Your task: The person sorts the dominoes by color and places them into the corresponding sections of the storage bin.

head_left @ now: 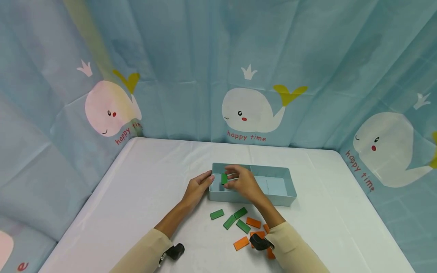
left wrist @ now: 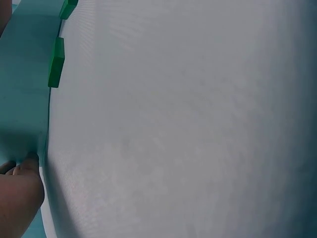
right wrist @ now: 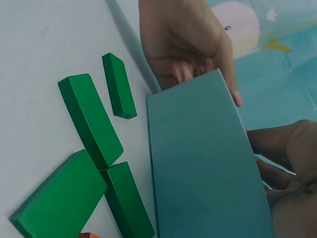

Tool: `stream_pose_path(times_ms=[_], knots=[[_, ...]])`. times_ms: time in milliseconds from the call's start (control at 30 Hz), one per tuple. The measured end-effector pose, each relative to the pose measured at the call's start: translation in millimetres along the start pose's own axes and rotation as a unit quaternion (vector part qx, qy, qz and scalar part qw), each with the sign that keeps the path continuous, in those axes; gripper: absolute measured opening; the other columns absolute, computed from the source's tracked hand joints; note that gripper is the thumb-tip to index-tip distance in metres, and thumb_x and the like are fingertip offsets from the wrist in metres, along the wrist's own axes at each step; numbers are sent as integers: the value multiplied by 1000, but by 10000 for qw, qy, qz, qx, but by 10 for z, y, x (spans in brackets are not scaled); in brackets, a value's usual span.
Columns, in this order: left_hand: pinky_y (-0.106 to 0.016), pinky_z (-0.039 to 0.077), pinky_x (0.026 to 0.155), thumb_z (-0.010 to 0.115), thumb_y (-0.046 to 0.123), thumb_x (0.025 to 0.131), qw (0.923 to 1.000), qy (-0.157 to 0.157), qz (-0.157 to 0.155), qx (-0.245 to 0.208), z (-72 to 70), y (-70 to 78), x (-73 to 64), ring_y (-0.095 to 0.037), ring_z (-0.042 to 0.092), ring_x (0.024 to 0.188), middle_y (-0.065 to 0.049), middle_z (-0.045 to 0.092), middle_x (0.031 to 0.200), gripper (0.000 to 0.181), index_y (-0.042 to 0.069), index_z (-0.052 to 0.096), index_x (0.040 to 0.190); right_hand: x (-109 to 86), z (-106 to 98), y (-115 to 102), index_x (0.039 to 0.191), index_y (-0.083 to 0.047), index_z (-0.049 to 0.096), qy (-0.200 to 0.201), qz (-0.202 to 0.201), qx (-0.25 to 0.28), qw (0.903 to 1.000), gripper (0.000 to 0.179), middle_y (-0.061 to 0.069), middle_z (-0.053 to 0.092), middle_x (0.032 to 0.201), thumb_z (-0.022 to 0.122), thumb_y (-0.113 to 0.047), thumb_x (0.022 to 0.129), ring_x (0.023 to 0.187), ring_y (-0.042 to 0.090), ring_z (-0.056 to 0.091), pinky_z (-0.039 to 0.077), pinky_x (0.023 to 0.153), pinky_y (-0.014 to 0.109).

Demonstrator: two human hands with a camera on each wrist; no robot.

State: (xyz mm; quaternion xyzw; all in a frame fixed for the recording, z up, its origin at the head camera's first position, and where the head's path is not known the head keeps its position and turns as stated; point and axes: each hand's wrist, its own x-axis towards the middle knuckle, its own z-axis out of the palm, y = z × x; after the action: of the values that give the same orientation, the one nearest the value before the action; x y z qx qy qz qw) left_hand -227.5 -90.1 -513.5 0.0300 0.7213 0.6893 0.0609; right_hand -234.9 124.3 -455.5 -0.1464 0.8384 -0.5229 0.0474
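A blue-grey divided box (head_left: 252, 197) sits on the white table in the head view. My left hand (head_left: 197, 188) holds its left end, the thumb over the rim and the fingers along the outer end wall. Over the left compartment, my right hand (head_left: 244, 184) pinches a green block (head_left: 224, 179) between thumb and fingers. The right wrist view has the left hand (right wrist: 185, 37) at the box corner and the right hand (right wrist: 292, 168) partly behind the box wall; the pinched block is hidden there. Several green blocks (head_left: 217, 214) lie in front of the box.
Several orange blocks (head_left: 241, 243) lie near the right forearm, some partly hidden by it. A divider (head_left: 250, 169) splits the box, with a wide compartment (head_left: 273, 184) on the right. Behind the table hangs a blue curtain (head_left: 191, 106) with whale prints.
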Motion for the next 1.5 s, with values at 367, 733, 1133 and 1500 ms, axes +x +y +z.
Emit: stream_pose_path(times_ms=[367,733,1133,1500], knots=[[-48,41,123,65,40,108,10000,34,76,8,-21,4,-19,-32,50,148,-19,52,158,66,0,48,157,142,89,-23,138,-9,68,-52,132,-422,9990,55,8,74,126,86,1,87,107,25,73,64,82,38],[-46,44,121,63,38,109,9999,12,135,36,-15,13,-39,-33,51,147,-20,53,158,64,-1,47,157,256,139,34,138,-6,67,-232,211,-481,9983,56,11,74,124,85,5,85,101,25,75,64,81,37],[-45,44,121,64,40,108,9999,-6,120,76,4,2,-58,-32,50,148,-18,52,159,65,1,47,158,322,180,58,135,-3,68,-417,246,-560,9973,49,13,74,123,77,9,88,103,30,76,64,81,39],[-46,45,120,63,41,108,9998,-4,126,126,13,-10,-40,-31,52,147,-17,53,159,65,2,48,158,365,165,83,137,-3,67,-492,304,-188,9982,48,16,71,132,79,5,91,111,31,74,65,88,42]])
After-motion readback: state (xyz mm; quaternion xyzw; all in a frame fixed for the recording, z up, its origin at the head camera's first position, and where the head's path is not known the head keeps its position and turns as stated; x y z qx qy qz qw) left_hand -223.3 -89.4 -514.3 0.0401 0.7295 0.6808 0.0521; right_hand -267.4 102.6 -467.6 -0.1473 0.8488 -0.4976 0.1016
